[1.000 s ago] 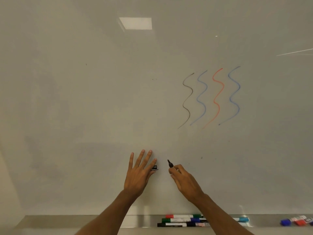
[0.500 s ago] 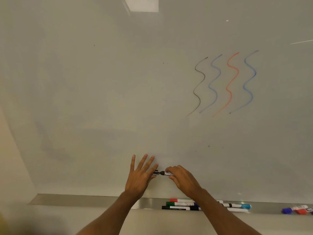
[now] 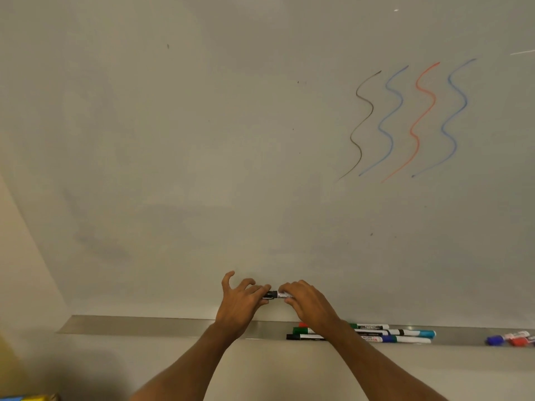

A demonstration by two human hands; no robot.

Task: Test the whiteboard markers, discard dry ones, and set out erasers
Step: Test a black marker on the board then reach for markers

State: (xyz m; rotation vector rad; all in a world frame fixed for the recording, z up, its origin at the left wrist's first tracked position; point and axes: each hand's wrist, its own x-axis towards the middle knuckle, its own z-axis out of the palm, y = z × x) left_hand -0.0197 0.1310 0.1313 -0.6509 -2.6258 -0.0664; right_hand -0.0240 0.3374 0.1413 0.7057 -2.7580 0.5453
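Note:
A black whiteboard marker (image 3: 277, 294) lies level between my two hands, just in front of the whiteboard (image 3: 202, 169). My left hand (image 3: 241, 302) pinches its black cap end, the other fingers curled. My right hand (image 3: 307, 303) grips the white barrel. The cap sits on the marker. Several more markers (image 3: 399, 335) lie in the metal tray (image 3: 139, 325) below my right wrist. Wavy test lines (image 3: 405, 120) in black, blue, orange and blue mark the board at the upper right.
Blue and red markers (image 3: 512, 340) lie at the far right end of the tray. A yellow and blue object (image 3: 26, 397) shows at the bottom left corner. A beige wall (image 3: 17, 241) borders the board on the left.
The marker tip was bare and apart from the cap; my hands came together and the cap went on. My left fingers curled from spread. The view shifted so the tray sits higher.

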